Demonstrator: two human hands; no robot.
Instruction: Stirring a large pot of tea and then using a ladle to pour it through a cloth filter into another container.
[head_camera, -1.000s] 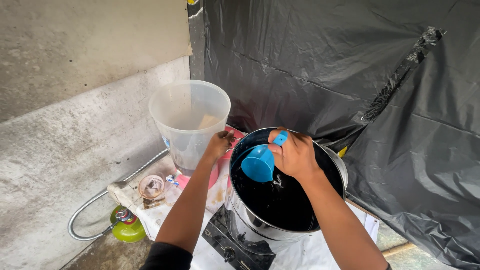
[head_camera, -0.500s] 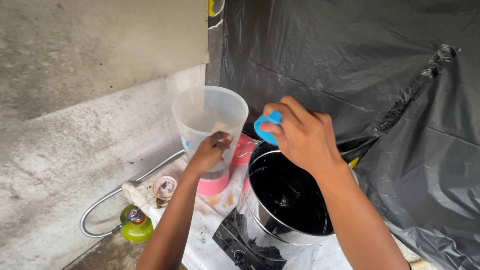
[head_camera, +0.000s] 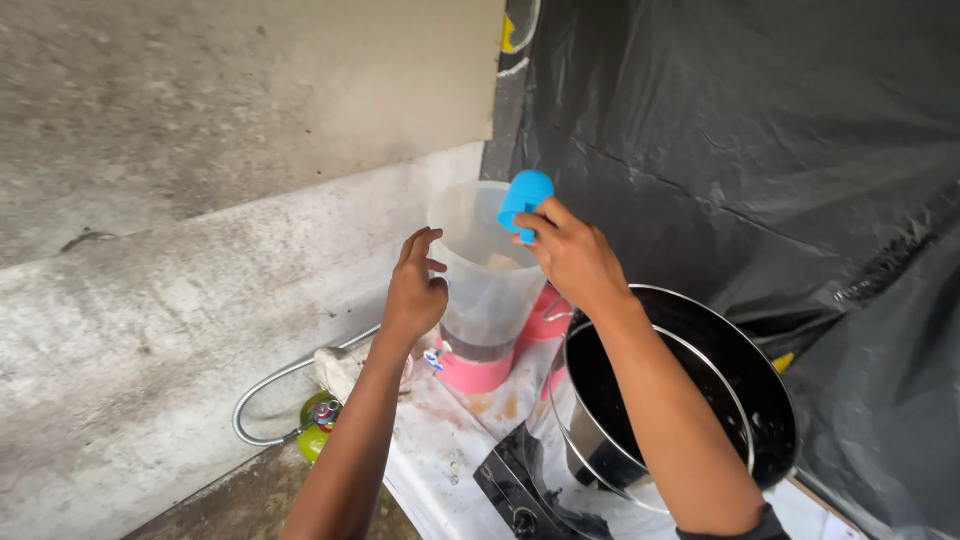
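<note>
since the earlier frames my right hand has lifted the blue cup away from the steel pot and carried it up to the rim of the clear jug. fingers are closed around the cup, pinching it near its base. my left hand rests against the jug's left wall, thumb and fingers loosely spread on it, steadying rather than gripping.

the cup sits right at the jug's far rim, above the opening. its long axis is tilted, closed end up and toward the black sheeting, mouth down toward the jug's inside as far as i can tell.

what worries me: the jug stands tall on its pink base on the counter, so a knock from the cup could tip it. if the mouth is off the opening, liquid would run down onto the stove.
</note>
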